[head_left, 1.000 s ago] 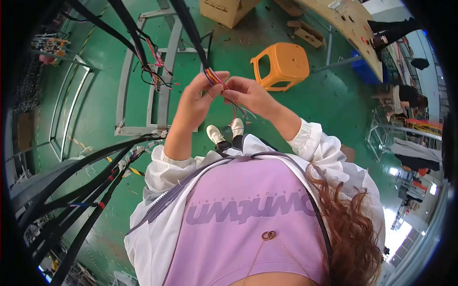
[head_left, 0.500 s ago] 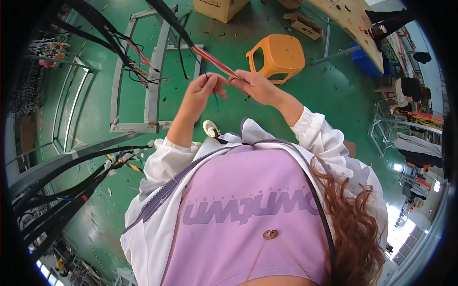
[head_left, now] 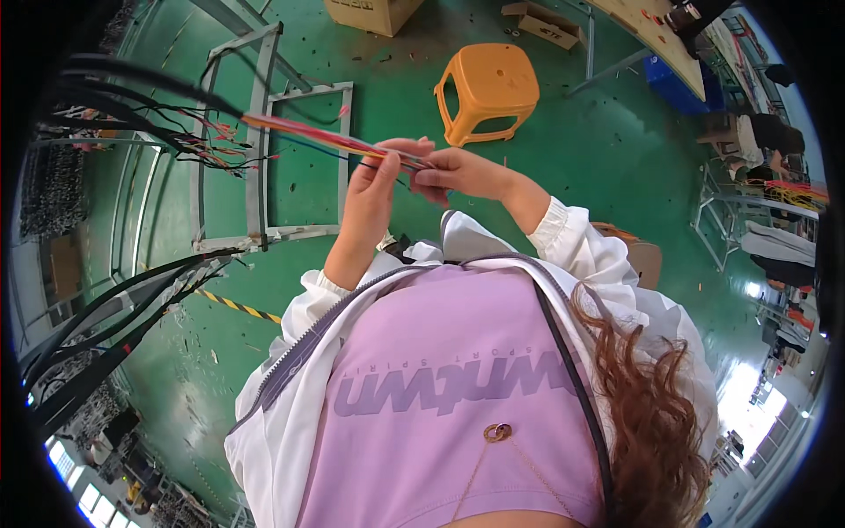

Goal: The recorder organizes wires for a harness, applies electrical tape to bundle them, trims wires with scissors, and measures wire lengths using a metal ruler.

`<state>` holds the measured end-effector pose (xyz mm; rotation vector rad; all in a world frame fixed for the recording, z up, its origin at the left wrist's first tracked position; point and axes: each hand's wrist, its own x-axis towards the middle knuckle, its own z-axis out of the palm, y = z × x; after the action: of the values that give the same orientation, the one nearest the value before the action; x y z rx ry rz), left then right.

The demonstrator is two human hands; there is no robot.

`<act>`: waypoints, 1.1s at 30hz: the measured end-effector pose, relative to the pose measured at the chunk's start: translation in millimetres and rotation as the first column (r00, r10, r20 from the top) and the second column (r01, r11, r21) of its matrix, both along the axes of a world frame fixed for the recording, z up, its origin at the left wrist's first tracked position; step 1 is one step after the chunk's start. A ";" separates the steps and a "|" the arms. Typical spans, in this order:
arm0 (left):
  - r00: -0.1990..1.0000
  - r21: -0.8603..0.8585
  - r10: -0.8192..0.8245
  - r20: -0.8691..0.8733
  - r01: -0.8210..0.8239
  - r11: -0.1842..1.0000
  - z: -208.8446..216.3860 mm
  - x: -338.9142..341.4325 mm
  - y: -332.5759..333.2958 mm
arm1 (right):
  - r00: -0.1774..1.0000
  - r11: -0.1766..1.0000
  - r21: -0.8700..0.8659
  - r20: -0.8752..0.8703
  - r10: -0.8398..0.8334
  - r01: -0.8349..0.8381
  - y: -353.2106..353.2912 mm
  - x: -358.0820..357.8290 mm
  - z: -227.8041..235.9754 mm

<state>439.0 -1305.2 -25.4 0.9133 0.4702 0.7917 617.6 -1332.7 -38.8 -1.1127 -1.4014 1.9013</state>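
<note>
A bundle of thin red, pink, yellow and blue wires point(head_left: 317, 134) runs out of a black cable sleeve point(head_left: 176, 86) from the left. My left hand point(head_left: 371, 198) is closed round the wires, its thumb in front and its fingers behind them. Close to the wire ends, my right hand point(head_left: 471, 174) pinches the same bundle, just right of the left hand. A dark blue wire point(head_left: 308, 145) runs slightly below the others. The wire tips are partly hidden by my fingers.
More black cables with loose coloured ends point(head_left: 207, 145) hang at left, near a grey metal frame point(head_left: 264, 132). Thick black cables point(head_left: 106, 308) lie lower left. An orange stool point(head_left: 497, 79) stands ahead, cardboard boxes point(head_left: 374, 13) beyond. A wooden-topped table point(head_left: 651, 35) and a seated person point(head_left: 761, 136) are at right.
The bundle has swung lower and flatter, its sleeve end shifting left and down. My left hand, earlier beside the bundle on a dark wire, has closed round the bundle next to my right hand.
</note>
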 end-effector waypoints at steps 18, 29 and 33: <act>0.933 -0.392 0.281 0.225 -0.178 0.903 37.1 46.5 -26.6 | 0.967 0.987 -0.140 -0.252 0.040 -0.077 -47.0 46.1 25.7; 0.917 -0.443 0.359 0.174 -0.253 0.860 44.7 51.0 -36.3 | 0.975 0.990 -0.054 -0.174 -0.135 0.128 -63.8 52.6 25.5; 0.918 -0.461 0.348 0.189 -0.230 0.857 41.7 48.0 -35.4 | 0.983 0.992 -0.038 -0.140 -0.123 0.119 -65.1 62.0 22.7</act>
<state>487.0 -1340.6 16.3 0.3141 0.5261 1.0215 679.6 -1397.8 -16.1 -1.0298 -1.2054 1.8802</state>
